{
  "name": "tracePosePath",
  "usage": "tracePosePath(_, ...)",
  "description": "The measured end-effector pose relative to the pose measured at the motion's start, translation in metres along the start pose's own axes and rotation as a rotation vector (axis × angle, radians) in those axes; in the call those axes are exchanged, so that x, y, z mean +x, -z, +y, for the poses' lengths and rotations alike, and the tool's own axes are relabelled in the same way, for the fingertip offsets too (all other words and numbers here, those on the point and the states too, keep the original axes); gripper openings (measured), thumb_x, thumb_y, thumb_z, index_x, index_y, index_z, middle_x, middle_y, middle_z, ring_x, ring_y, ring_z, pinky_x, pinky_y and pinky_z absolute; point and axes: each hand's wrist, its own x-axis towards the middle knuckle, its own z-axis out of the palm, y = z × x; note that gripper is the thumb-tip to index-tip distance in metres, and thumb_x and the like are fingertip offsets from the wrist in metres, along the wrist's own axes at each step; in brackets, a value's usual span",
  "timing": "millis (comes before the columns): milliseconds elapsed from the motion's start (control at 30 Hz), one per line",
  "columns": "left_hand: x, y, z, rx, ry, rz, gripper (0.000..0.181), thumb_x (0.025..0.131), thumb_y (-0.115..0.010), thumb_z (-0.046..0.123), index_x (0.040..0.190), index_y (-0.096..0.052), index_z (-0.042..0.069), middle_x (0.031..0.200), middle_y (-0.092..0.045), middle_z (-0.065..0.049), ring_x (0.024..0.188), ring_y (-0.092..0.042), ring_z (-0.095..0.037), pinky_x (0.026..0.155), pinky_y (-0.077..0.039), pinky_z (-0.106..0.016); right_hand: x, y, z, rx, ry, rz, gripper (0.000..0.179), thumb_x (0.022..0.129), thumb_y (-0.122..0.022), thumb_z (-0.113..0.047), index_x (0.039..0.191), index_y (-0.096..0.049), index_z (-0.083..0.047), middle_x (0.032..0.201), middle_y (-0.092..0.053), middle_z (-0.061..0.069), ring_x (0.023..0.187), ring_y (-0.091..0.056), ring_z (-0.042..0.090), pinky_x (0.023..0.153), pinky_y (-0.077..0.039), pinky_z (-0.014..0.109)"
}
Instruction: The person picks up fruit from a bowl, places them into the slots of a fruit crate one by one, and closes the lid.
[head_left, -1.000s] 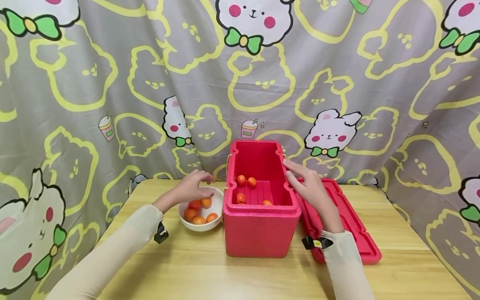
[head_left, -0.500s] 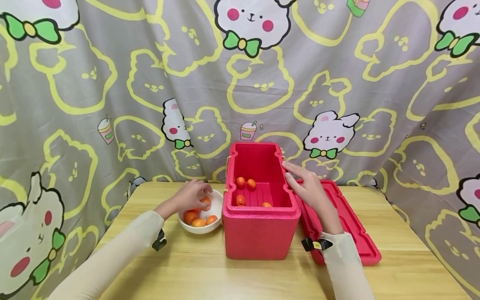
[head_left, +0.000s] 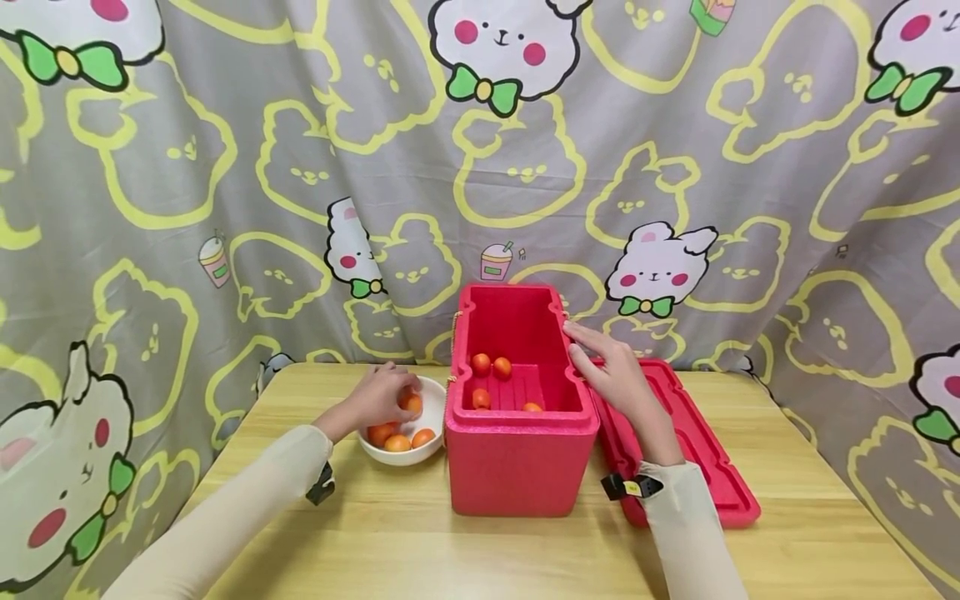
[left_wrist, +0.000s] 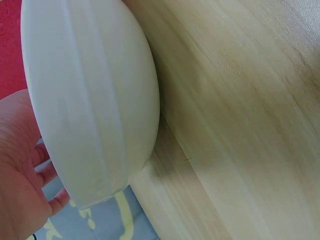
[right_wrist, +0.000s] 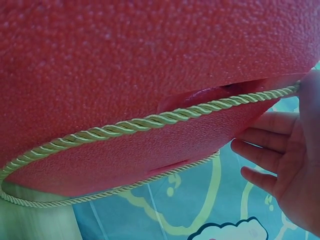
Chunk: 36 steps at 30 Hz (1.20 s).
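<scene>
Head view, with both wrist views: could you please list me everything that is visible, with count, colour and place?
Box: one, red, open on the table
Lid: one, red, on the table right of the box
Bowl: one, white, left of the box
Fruits in the bowl: at least four, orange, partly hidden by a hand
Fruits in the box: at least four, orange, on its floor
Cord: number unclear, gold, along the box's sides
Table: one, pale wood, underneath
Curtain: number unclear, grey with cartoon print, behind
Wrist devices: two, black, one per wrist
Sleeves: two, cream, on the arms
Left hand: one, bare, fingers round a fruit at the bowl
Right hand: one, bare, at the box's right rim
</scene>
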Motion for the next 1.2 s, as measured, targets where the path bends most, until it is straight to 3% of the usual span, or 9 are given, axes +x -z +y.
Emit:
tracePosePath(333, -0.001, -0.004, 0.005, -0.007, 0.017, -0.041, 0.038, 0.074, -0.089, 0.030, 0.104, -0.072, 0.014, 0.090, -0.071, 0.003, 0.089, -0.050, -0.019, 0.084, -0.035, -0.046, -0.001, -0.001, 0.001, 0.007, 0.003, 0.002, 0.049, 0.098, -0.064, -0.019, 0.146, -0.056, -0.011, 0.148, -0.057, 0.014, 0.136, -0.056, 0.036, 0.096, -0.054, 0.056)
tracePosePath(533, -0.001, -0.009, 0.005, 0.012, 0.002, -0.033, 0.035, 0.071, -0.091, 0.031, 0.097, -0.071, 0.017, 0.084, -0.068, 0.005, 0.086, -0.047, -0.018, 0.081, -0.033, -0.045, -0.001, -0.002, 0.000, 0.008, 0.004, 0.009, 0.048, 0.098, -0.063, -0.020, 0.145, -0.057, -0.011, 0.147, -0.058, 0.014, 0.135, -0.056, 0.036, 0.096, -0.054, 0.056)
tracePosePath(767, 0.000, -0.011, 0.007, 0.025, -0.018, -0.014, 0.034, 0.071, -0.091, 0.031, 0.095, -0.072, 0.017, 0.082, -0.066, 0.004, 0.086, -0.049, -0.019, 0.090, -0.031, -0.056, 0.000, -0.001, 0.000, 0.003, 0.000, 0.006, 0.049, 0.098, -0.064, -0.021, 0.146, -0.056, -0.012, 0.147, -0.058, 0.012, 0.136, -0.056, 0.035, 0.096, -0.054, 0.055)
tracePosePath(1033, 0.000, -0.007, 0.008, -0.007, -0.001, 0.017, 0.035, 0.070, -0.090, 0.033, 0.095, -0.072, 0.017, 0.081, -0.067, 0.004, 0.084, -0.049, -0.018, 0.083, -0.030, -0.048, 0.001, -0.001, 0.002, 0.002, 0.008, 0.016, 0.048, 0.098, -0.064, -0.017, 0.145, -0.057, -0.010, 0.146, -0.059, 0.014, 0.134, -0.057, 0.037, 0.097, -0.052, 0.057)
tracePosePath(1200, -0.002, -0.002, 0.009, -0.016, 0.017, 0.029, 0.041, 0.070, -0.091, 0.036, 0.101, -0.074, 0.015, 0.091, -0.070, 0.002, 0.088, -0.051, -0.019, 0.084, -0.031, -0.047, 0.001, -0.002, 0.001, 0.003, 0.017, 0.020, 0.047, 0.098, -0.064, -0.017, 0.144, -0.057, -0.010, 0.145, -0.060, 0.014, 0.134, -0.057, 0.036, 0.097, -0.053, 0.056)
